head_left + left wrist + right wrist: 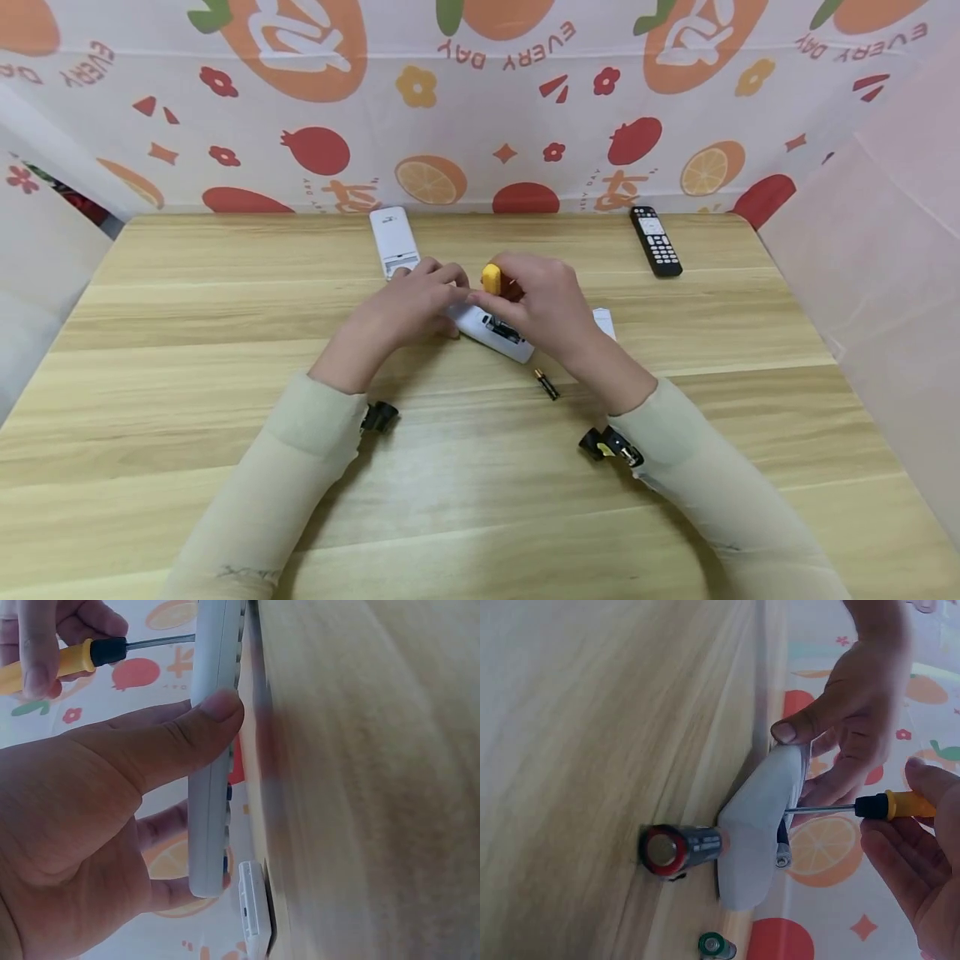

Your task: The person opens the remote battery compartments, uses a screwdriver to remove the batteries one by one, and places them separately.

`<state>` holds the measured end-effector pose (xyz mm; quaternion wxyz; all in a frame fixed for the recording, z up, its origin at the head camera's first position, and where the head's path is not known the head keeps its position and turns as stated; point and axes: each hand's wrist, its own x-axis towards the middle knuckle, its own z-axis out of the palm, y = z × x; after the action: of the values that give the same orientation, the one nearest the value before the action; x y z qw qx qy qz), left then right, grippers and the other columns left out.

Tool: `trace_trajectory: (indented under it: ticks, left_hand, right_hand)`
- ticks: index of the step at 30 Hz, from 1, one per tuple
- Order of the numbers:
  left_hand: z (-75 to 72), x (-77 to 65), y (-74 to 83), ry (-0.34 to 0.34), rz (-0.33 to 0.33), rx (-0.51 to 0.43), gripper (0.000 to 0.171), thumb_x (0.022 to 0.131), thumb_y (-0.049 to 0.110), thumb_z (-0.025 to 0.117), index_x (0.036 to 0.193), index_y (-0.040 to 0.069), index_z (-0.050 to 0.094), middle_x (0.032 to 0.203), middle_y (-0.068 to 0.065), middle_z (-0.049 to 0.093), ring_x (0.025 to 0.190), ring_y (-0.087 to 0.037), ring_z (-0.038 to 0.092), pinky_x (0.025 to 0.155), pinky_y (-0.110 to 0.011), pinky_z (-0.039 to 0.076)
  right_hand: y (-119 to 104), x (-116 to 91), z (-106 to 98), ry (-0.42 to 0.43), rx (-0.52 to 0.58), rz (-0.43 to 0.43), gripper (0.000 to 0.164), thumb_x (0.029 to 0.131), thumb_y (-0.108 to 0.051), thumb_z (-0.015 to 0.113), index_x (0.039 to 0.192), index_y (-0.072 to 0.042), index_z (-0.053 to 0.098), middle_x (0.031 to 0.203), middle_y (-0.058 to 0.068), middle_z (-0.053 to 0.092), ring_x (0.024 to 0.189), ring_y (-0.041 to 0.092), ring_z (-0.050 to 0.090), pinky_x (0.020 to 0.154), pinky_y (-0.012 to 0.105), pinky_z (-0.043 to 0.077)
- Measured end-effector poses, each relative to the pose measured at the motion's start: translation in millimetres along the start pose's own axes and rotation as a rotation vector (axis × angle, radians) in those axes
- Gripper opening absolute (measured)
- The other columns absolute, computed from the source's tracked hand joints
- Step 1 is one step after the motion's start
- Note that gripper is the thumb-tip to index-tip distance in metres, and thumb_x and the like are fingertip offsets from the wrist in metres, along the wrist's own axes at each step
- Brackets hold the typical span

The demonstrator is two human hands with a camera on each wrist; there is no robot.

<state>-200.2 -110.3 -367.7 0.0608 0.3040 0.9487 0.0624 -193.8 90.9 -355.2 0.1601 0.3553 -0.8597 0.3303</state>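
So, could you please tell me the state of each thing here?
Near remote, in the left hand, buttons down, battery bay open
Screwdriver, gripped in the right hand, tip down
Back remote, lying buttons down
Black remote, lying buttons up
Copper-topped battery, lying loose
Green-ended battery, loose, outside the bay
White piece, partly hidden, state unclear

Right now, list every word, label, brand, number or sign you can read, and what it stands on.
"EVERY DAY": fruit-patterned cloth, printed several times.
Stylised lettering on the cloth: not legible.
Black remote: key markings too small to read.
White remote at the back: markings too small.
Held white remote: no readable text.
Loose batteries: labels blurred.
Sleeves: dark marks, unreadable.
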Motion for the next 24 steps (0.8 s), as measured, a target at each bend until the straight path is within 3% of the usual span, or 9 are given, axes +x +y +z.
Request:
trace_trajectory:
  ticks: [6, 14, 24]
  left_hand:
    - [-1.1, 0.6, 1.3, -0.002, 0.017, -0.001, 0.051, 0.076, 0.033, 0.073, 0.124, 0.027, 0.058, 0.120, 0.002, 0.050, 0.111, -0.025, 0.040, 0.081, -0.049, 0.039]
    - [-2.9, 1.3, 3.4, 0.003, 0.024, 0.000, 0.054, 0.078, 0.037, 0.069, 0.129, 0.033, 0.052, 0.121, 0.003, 0.048, 0.112, -0.024, 0.039, 0.084, -0.048, 0.036]
    - [-5.2, -1.3, 4.7, 0.004, -0.010, 0.024, 0.054, 0.076, 0.037, 0.072, 0.127, 0.030, 0.055, 0.121, 0.000, 0.048, 0.112, -0.026, 0.037, 0.081, -0.050, 0.034]
  right_hand:
    - [2.0, 4.9, 0.3, -0.006, -0.119, 0.002, 0.022, 0.084, -0.035, 0.064, 0.082, -0.015, 0.055, 0.067, -0.007, 0.052, 0.060, 0.005, 0.050, 0.056, 0.018, 0.042]
    - [-0.6, 4.9, -8.1, -0.021, -0.155, 0.071, 0.021, 0.085, -0.035, 0.062, 0.080, -0.016, 0.053, 0.066, -0.008, 0.051, 0.059, 0.006, 0.049, 0.054, 0.019, 0.042]
    - [-0.9, 10.9, -8.8, -0.007, -0.194, 0.075, 0.019, 0.086, -0.033, 0.059, 0.082, -0.015, 0.054, 0.062, -0.006, 0.050, 0.054, 0.008, 0.046, 0.050, 0.020, 0.038]
